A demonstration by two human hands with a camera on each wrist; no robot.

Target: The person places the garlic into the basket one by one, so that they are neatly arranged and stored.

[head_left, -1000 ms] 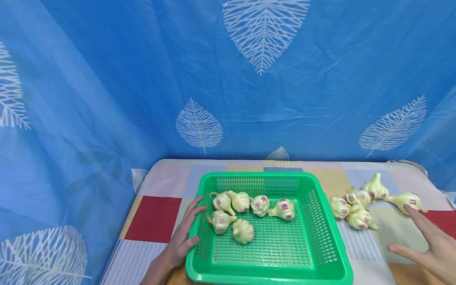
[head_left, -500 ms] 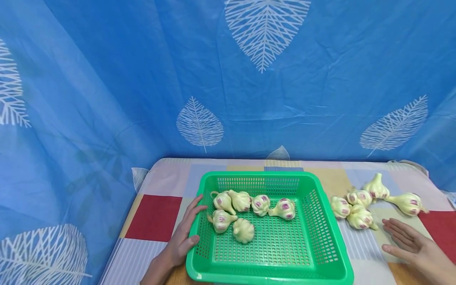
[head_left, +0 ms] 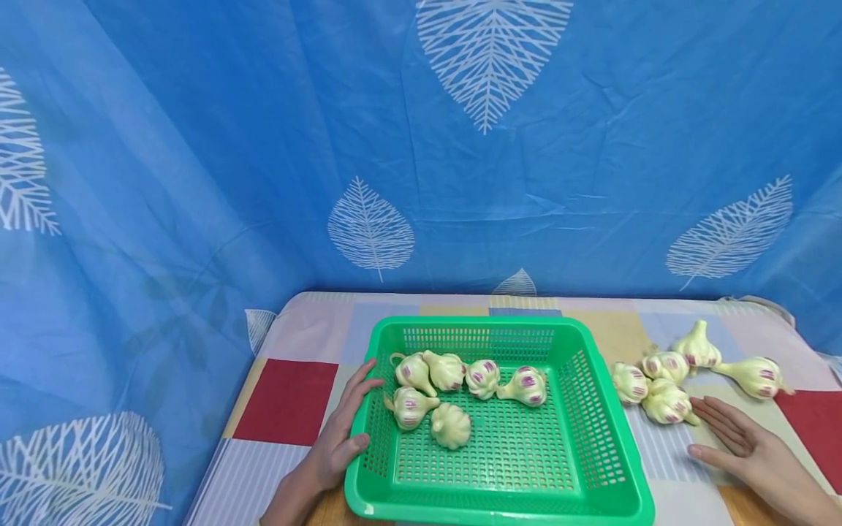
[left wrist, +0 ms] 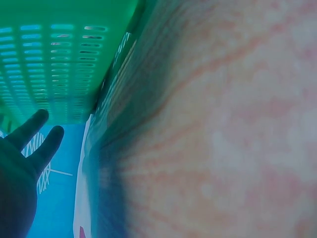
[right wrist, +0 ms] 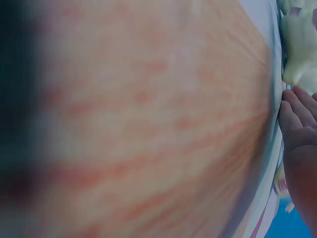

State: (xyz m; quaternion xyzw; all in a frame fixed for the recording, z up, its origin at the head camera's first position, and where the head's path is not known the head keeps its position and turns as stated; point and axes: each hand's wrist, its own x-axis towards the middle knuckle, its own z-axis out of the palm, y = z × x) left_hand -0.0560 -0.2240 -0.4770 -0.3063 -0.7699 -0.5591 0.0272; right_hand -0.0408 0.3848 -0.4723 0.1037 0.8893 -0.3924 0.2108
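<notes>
A green plastic basket (head_left: 592,343) with slotted walls stands in the middle of the head view. Several garlic bulbs (head_left: 450,426) lie in its left and back part. My left hand (head_left: 334,442) rests along the basket's left rim, fingers extended; the left wrist view shows its fingers by the slotted wall. To the right of the basket lies a loose group of garlic bulbs (head_left: 666,401) with purple streaks. Beside them my right hand (head_left: 750,453) lies palm sideways, fingers extended, fingertips right at the nearest bulb. It holds nothing.
The table wears a patchwork cloth (head_left: 283,402), with bare wood (head_left: 756,508) showing at the front. One long-necked garlic bulb (head_left: 756,377) lies farthest right. A blue curtain (head_left: 559,183) with white leaves hangs behind the table.
My right hand has moved left from near the rightmost bulb to the group of bulbs, its fingers coming together. My left hand, the basket and the bulbs stay where they were.
</notes>
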